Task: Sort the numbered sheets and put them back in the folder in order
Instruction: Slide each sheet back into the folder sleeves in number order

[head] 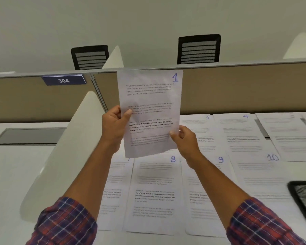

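Sheet 1 is up in the air at your twelve o'clock, upright, face toward you, well clear of the desk. Your left hand pinches its left edge, thumb on the front, fingers curled behind. Your right hand pinches the lower right edge the same way. A big blue handwritten "1" sits in the top right corner, and a bold printed line reads "Defined by a slower pace"; the finer print is too blurred to read.

Down at six o'clock, sheet 8 lies flat on the white desk, sheet 9 just beside it at five, and sheet 10 out at four. In the back row, sheet 3 is at three o'clock, with sheet 4 next along. At seven lies one more page, its number hidden behind the sheet you hold.

A tan partition runs across behind, carrying a blue plate marked "304" at ten o'clock. Over it stand a black chair at eleven and a second chair at one. A white divider slants at eight o'clock. A dark object cuts in at four; I can't tell what it is.
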A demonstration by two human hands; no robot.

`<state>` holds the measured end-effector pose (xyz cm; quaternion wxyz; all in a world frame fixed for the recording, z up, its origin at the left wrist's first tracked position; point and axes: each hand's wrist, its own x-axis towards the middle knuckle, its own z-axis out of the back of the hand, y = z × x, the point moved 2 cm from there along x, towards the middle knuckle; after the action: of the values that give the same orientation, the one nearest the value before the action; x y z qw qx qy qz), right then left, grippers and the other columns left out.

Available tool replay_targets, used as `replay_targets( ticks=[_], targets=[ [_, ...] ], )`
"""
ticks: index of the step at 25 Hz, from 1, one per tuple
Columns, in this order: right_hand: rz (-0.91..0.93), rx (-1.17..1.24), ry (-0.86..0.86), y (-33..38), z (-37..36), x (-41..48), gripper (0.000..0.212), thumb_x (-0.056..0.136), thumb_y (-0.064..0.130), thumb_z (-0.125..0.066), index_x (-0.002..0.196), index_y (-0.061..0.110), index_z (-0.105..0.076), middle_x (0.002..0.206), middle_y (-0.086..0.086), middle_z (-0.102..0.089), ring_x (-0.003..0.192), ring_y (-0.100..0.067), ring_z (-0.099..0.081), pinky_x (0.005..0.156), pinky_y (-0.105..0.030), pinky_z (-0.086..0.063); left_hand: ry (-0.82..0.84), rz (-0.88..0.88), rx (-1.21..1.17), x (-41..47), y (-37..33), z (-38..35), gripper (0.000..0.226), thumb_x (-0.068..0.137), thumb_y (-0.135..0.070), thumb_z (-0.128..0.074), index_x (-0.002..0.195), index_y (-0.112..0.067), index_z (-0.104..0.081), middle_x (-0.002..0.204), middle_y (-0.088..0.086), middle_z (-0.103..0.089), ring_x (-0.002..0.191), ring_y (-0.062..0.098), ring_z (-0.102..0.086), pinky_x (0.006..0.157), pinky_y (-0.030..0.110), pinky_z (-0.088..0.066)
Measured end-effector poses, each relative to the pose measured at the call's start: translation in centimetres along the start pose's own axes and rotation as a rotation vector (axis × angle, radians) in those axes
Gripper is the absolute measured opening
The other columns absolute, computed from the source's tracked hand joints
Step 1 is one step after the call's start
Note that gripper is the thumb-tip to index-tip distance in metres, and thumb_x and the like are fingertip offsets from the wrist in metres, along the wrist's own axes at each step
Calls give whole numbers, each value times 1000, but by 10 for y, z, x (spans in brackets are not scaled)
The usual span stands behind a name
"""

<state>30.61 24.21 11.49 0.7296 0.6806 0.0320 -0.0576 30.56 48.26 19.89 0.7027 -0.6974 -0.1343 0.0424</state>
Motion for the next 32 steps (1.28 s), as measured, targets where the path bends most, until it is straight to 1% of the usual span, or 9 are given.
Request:
replay_targets(
  ticks=[2, 5, 6, 9, 13, 18, 23, 27, 32],
  targets=[
    [-7, 26, -4, 1, 32, -27, 28, 99, 24, -71, 126, 14, -70, 114, 5, -76, 107, -18, -73, 77, -19, -58, 2, 68, -114, -29, 0, -19, 22, 101, -10, -65, 123, -12, -71, 115, 4, -78, 106, 28, -75, 87, 45, -63],
    [-47, 44, -43, -2, 79, -69, 20, 97, 21, -73, 116, 15, -74, 107, 3, -78, 98, -21, -75, 81, -34, -63, 14, 164, -181, -73, 4, -49, 23, 102, -10, -64, 124, -12, -70, 118, 8, -77, 109, 30, -74, 93, 49, -61],
    [-54, 44, -59, -3, 95, -82, 18, 97, 20, -73, 114, 15, -75, 106, 2, -78, 95, -21, -75, 80, -34, -63, 9, 190, -185, -88, 5, -59, 24, 102, -9, -64, 125, -13, -69, 117, 7, -77, 108, 30, -75, 92, 49, -61],
    [-39, 40, -86, -6, 146, -121, 13, 96, 21, -74, 107, 14, -76, 101, 3, -79, 89, -19, -74, 68, -25, -59, -30, 250, -196, -134, 7, -98, 23, 101, -8, -65, 122, -17, -69, 111, 5, -79, 103, 28, -76, 89, 49, -62],
    [-58, 62, -111, -18, 219, -164, 7, 94, 19, -76, 97, 13, -77, 93, 1, -79, 83, -19, -74, 67, -27, -58, -74, 328, -201, -193, 13, -154, 20, 102, -7, -64, 119, -15, -71, 108, 3, -80, 102, 28, -77, 89, 48, -62],
    [-151, 136, -172, -48, 308, -214, 10, 93, 18, -79, 97, 10, -76, 94, -9, -79, 87, -30, -75, 72, -52, -66, -109, 398, -216, -275, 22, -220, 18, 101, -7, -65, 115, -14, -73, 108, 2, -80, 100, 26, -77, 85, 44, -63],
    [-215, 192, -152, -80, 371, -261, 10, 95, 14, -76, 104, 9, -75, 98, -9, -80, 89, -31, -76, 70, -45, -65, -164, 465, -213, -347, 31, -272, 18, 100, -9, -67, 115, -14, -74, 109, 4, -80, 97, 26, -78, 84, 45, -63],
    [-229, 182, -115, -87, 410, -297, 12, 96, 11, -73, 107, 9, -74, 99, -7, -81, 87, -25, -77, 65, -34, -62, -122, 471, -161, -387, 29, -297, 18, 101, -10, -66, 115, -16, -74, 105, 2, -80, 96, 27, -78, 86, 50, -63],
    [-234, 124, -129, -100, 447, -353, 11, 98, 14, -71, 109, 12, -73, 102, -3, -80, 93, -23, -77, 83, -39, -64, -62, 484, -141, -434, 30, -323, 18, 99, -7, -67, 111, -18, -75, 104, 1, -81, 94, 25, -78, 90, 49, -62]
  ],
)
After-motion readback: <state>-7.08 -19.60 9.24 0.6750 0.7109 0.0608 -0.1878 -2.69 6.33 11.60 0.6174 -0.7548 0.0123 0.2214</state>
